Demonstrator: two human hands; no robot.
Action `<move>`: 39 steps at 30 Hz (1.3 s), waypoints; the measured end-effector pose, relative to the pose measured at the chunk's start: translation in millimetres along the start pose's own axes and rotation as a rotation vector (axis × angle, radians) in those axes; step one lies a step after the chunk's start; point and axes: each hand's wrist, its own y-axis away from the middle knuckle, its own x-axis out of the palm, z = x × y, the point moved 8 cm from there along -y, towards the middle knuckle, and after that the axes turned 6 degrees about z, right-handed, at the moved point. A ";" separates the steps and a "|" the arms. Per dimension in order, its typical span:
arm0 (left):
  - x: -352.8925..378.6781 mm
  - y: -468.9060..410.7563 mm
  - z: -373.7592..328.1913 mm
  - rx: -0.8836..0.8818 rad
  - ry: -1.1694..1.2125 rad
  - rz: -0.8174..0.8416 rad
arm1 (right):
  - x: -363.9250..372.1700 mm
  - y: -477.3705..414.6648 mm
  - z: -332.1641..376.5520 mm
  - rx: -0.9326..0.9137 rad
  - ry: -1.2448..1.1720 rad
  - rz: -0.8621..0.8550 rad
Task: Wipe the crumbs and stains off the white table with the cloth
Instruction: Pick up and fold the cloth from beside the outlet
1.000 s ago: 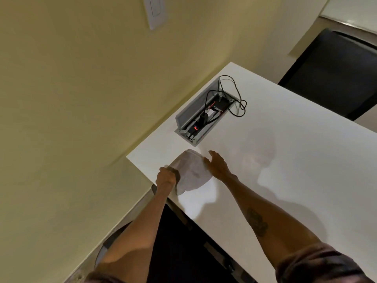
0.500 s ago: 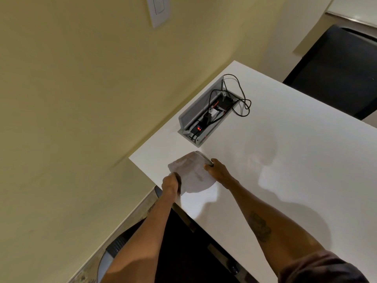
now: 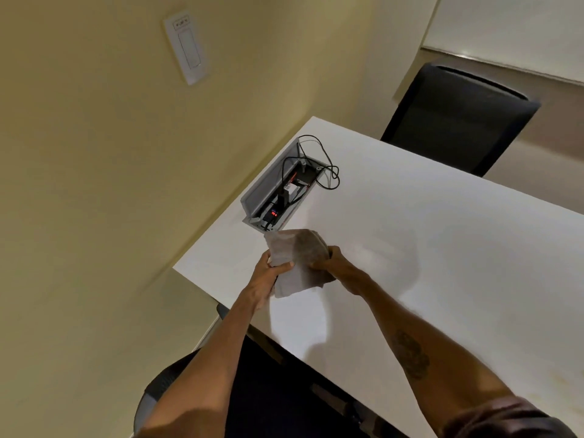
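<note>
- Two hands on one cloth, near the table's left corner; entries run left to right across the head view.
- Wall switch plate (image 3: 187,47): on the yellow wall, well apart from the work. Not involved.
- Left hand (image 3: 268,275): fingers curled, thumb lying across the top of the cloth (image 3: 295,263), pinching its left edge.
- Cloth: pale grey, crumpled or part-folded, held between both hands just above or on the white table (image 3: 442,248); contact with the surface cannot be told. Its far end lies just beside the cable box.
- Cable box (image 3: 278,192): grey, set into the tabletop, lid up, black wires (image 3: 328,175) spilling onto the table at its right end. A small red light shows inside.
- Right hand (image 3: 335,263): fingers closed on the cloth's right edge, knuckles up.
- Table to the right of the hands: broad, bare; a dull smeared patch sits just beside the right hand. Wet trail or stain, cannot say. No crumbs resolvable at this sharpness.
- Black chair (image 3: 458,121): at the far side, pushed up to the table edge.
- Judgement: hands appear to be regrouping the cloth, not stroking. Most of the surface, particularly the right expanse and the strip around the wires, looks left to do. Progress: early, or unclear.
</note>
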 end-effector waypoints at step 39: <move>542.9 208.8 310.8 -0.388 0.161 0.639 | -231.0 492.7 -385.4 -0.221 -0.926 -0.749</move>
